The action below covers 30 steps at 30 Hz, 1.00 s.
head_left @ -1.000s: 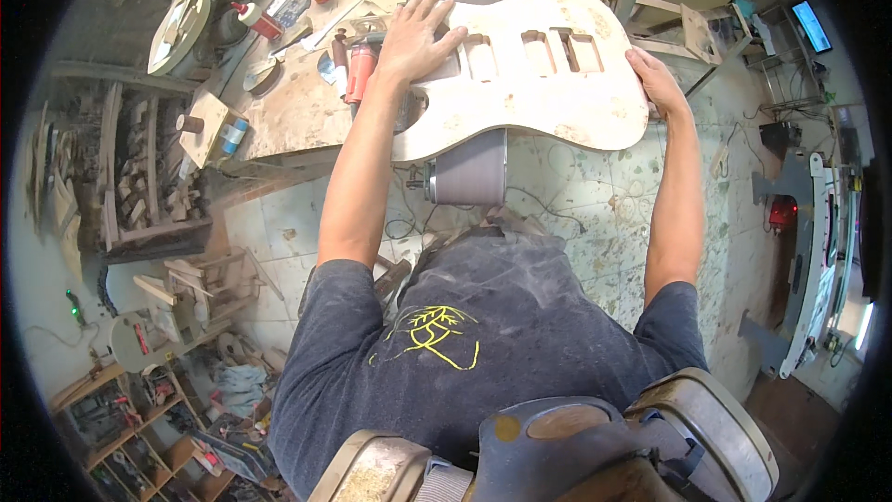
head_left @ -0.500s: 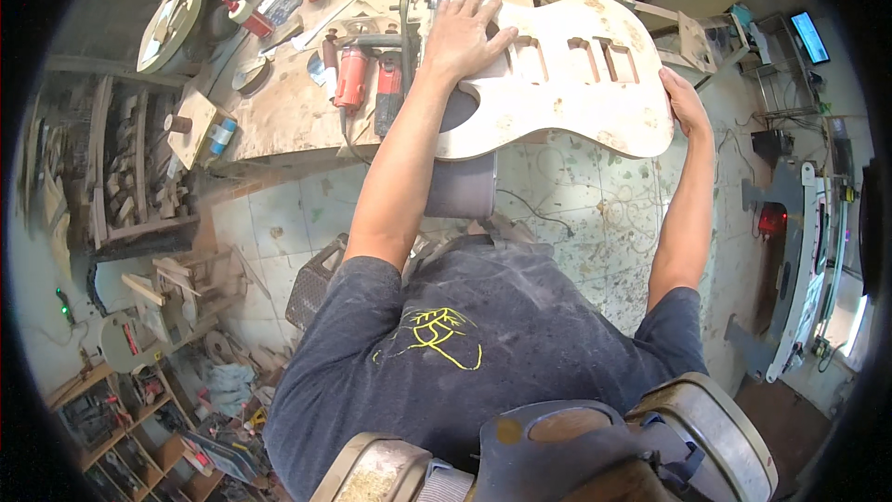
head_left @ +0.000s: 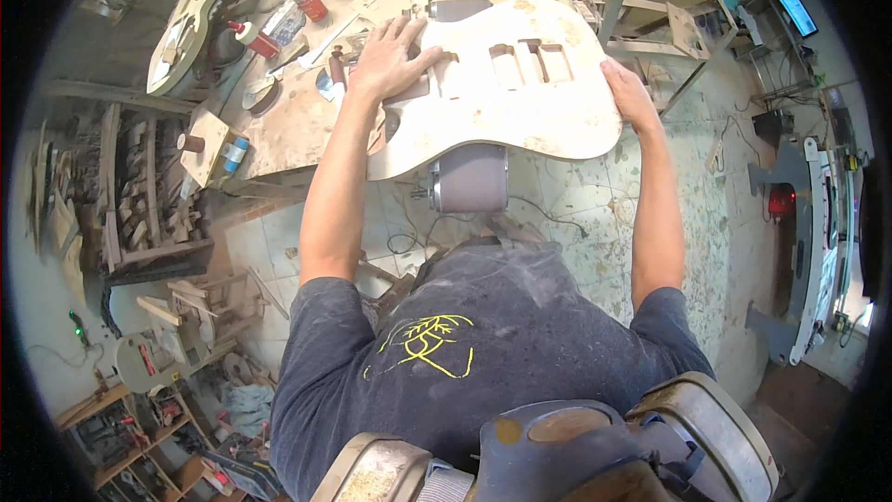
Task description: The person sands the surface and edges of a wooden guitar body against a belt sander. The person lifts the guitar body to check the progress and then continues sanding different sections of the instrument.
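A pale wooden electric guitar body (head_left: 483,125), with rectangular cavities cut in its face, lies flat across a belt sander (head_left: 472,181). The sander's grey-brown roller end sticks out below the body's near edge, and its far end shows beyond the body; the stretch between is hidden. My left hand (head_left: 395,60) rests on the body's left part, fingers spread and lying flat. At the right end, my right hand (head_left: 632,93) grips the rim, thumb on top, its other fingers mostly hidden beneath.
Left of the body is a wooden workbench (head_left: 288,135) with red-and-white glue bottles (head_left: 253,39) and hand tools. Another guitar body (head_left: 189,33) stands at its far left. A wooden frame (head_left: 609,0) is at the back right. Cables lie on the tiled floor (head_left: 595,251).
Both hands have moved the guitar body to the left across the sander. More of the near roller now shows, and the body covers the red power tools on the bench.
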Each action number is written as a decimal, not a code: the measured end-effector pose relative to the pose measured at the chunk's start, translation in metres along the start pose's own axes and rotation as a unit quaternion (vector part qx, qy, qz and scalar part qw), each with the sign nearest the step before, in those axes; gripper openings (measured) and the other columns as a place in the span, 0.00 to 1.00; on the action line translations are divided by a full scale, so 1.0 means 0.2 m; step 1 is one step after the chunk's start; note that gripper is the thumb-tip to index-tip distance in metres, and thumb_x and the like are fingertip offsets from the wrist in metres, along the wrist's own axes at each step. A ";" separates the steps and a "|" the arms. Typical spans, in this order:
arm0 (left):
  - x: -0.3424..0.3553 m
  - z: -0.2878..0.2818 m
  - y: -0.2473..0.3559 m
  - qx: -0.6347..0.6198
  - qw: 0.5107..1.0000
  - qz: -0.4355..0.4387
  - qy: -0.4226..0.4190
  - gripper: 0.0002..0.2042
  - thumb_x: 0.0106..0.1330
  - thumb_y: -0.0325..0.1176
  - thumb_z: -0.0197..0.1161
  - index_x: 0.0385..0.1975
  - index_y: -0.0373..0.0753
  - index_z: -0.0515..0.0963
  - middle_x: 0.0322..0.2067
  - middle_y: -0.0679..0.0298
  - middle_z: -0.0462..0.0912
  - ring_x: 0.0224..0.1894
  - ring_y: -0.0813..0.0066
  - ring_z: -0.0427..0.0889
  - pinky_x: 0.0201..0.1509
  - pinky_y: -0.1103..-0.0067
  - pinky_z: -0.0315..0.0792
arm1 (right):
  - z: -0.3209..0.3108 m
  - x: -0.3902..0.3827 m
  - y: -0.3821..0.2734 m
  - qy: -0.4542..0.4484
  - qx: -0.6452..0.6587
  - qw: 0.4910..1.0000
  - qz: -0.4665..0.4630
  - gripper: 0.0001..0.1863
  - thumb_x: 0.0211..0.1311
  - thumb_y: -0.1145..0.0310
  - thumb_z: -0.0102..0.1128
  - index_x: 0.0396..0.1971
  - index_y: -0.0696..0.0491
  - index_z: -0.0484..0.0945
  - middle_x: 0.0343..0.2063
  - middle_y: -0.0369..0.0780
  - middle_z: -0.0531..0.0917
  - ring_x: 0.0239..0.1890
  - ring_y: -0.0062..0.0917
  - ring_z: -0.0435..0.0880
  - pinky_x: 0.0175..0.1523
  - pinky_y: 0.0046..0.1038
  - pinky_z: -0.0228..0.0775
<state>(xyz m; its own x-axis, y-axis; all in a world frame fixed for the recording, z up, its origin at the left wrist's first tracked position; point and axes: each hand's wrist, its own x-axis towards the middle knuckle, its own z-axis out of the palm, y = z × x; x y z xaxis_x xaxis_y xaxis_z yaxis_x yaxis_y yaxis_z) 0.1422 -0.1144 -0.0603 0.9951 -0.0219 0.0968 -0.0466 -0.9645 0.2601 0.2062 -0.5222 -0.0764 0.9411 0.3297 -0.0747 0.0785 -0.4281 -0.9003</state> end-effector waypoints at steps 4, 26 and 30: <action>-0.06 -0.09 -0.03 0.031 0.999 -0.025 -0.004 0.39 0.59 0.68 0.52 0.67 0.50 0.65 0.67 0.55 0.63 0.69 0.54 0.60 0.71 0.64 0.57 | 0.13 -0.03 -0.07 0.000 -0.038 0.998 -0.040 0.24 0.75 0.57 0.41 0.55 0.63 0.72 0.48 0.48 0.82 0.50 0.31 0.80 0.59 0.29 0.66; 0.26 0.15 0.30 -0.009 0.994 0.101 0.042 0.39 0.59 0.71 0.49 0.62 0.48 0.72 0.64 0.57 0.69 0.67 0.53 0.62 0.72 0.63 0.51 | -0.23 -0.15 0.15 0.066 0.003 0.997 0.046 0.24 0.74 0.56 0.46 0.57 0.60 0.74 0.48 0.40 0.83 0.49 0.22 0.78 0.57 0.24 0.66; 0.34 0.20 0.35 -0.012 0.995 0.082 0.053 0.40 0.58 0.72 0.49 0.62 0.47 0.72 0.64 0.57 0.69 0.66 0.54 0.63 0.71 0.64 0.52 | -0.32 -0.09 0.18 0.081 -0.006 0.994 0.067 0.24 0.73 0.56 0.48 0.57 0.60 0.73 0.48 0.39 0.83 0.48 0.21 0.78 0.56 0.23 0.67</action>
<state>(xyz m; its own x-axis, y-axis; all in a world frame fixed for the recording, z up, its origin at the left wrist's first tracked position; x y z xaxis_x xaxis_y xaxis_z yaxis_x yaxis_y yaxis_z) 0.2108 -0.1932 -0.0731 0.9589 -0.1494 0.2412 -0.2113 -0.9435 0.2554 0.2130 -0.5972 -0.0798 0.9839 0.1294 -0.1230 -0.0484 -0.4698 -0.8814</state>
